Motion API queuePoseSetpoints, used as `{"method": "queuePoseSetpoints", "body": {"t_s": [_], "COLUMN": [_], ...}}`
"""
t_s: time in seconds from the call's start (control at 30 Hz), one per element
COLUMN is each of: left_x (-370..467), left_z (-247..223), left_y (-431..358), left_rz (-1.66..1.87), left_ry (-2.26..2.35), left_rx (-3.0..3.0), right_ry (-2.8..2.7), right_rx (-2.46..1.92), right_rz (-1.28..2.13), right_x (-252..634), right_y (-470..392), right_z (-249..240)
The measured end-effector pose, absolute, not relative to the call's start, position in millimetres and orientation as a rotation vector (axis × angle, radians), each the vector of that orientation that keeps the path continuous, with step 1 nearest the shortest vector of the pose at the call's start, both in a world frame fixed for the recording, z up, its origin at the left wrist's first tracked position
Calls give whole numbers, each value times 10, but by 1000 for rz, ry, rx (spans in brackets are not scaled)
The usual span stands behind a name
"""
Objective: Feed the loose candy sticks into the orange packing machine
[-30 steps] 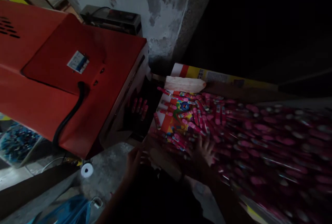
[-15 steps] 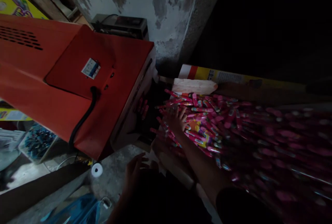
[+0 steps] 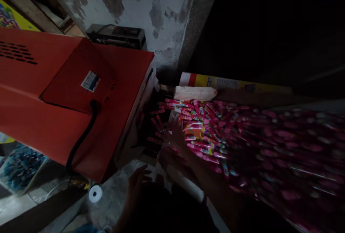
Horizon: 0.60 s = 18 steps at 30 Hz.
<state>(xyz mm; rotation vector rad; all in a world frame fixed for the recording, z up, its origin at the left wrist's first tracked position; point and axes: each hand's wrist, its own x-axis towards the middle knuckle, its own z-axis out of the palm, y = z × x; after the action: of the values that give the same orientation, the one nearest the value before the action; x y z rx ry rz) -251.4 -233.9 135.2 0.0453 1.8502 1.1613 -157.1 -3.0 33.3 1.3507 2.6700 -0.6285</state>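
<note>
Many pink tube-like pieces (image 3: 212,154) lie heaped over a flat surface to the right of the red machine. My right hand (image 3: 176,137) is on the near left part of the heap, fingers apart and pointing up the view; whether a piece lies under the palm is hidden. My left hand (image 3: 138,179) hangs low in front of the machine, fingers spread and slightly bent, holding nothing. Several loose pink pieces lie at the dark gap between the heap and the machine.
A red machine (image 3: 115,82) with a black cable fills the left. A pale wooden block (image 3: 195,93) edges the heap's far side. A white roll (image 3: 95,193) is on the floor near a bin of blue pieces (image 3: 23,166). A peeling wall (image 3: 134,6) stands behind.
The view has shifted slightly. My right hand has moved a little down and left over the heap, and more pink pieces now lie at the machine-side edge. My left hand is nearly unchanged.
</note>
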Motion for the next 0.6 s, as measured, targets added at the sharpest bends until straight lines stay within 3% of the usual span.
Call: {"method": "queuePoseSetpoints", "body": {"t_s": [0.17,0.37,0.5,0.6], "left_x": [-2571,-2550,-2529,-2481], "left_z": [1335,1241,1160,1120], "left_y": [-2303,-2300,-2255,-1998], "left_rz": [1147,1097,1025,969], "left_ry": [1865,1868,1867,1856], "left_rx": [41,93,262,482], "right_ry": [2662,2677,2840,2772], "right_rx": [1827,1746,1516,1722], "right_rz": [-311,-302,-373,-318], "right_x": [-1128,-1360,-1690,-1376], "right_y": [231,327,293,535], "right_z": [145,-243,-176,-14]}}
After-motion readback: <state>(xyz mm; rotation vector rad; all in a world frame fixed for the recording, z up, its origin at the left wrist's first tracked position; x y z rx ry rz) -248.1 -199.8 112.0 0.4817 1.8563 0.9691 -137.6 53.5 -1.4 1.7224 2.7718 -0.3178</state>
